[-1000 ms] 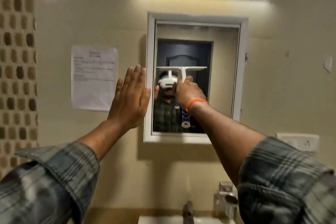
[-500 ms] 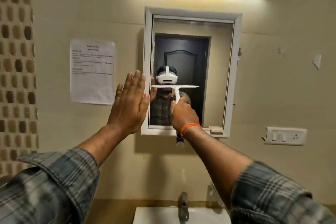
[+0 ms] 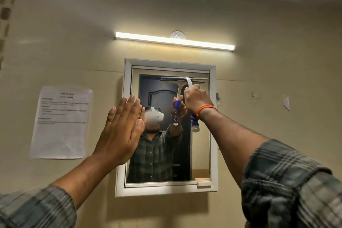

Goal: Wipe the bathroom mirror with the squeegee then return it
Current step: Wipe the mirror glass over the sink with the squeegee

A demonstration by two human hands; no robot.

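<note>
Off to the left of both hands, a printed notice (image 3: 61, 122) is stuck on the wall. Next comes the left hand (image 3: 122, 131), raised flat with its fingers straight and together, palm toward the wall at the mirror's left frame edge; whether it actually presses there, I cannot tell. It holds nothing.

To its right is the mirror (image 3: 200, 153), and up near its top edge the right hand (image 3: 199, 101) is wrapped round the handle of the squeegee (image 3: 188, 82). The blade lies against the glass just below the upper frame, above the fist, under the strip light (image 3: 174, 40).

What could go wrong: the blade seems to sit toward the right half of the glass, so a straight pull down might leave the left strip unwiped. If the wrist rolls, one end of the blade could lift and leave streaks. The blade's right end is near the frame and could catch on it.

The squeegee's blade runs level, side to side. Its handle runs at right angles to that, pointing down, with the blue-and-white end sticking out below the fist.
</note>
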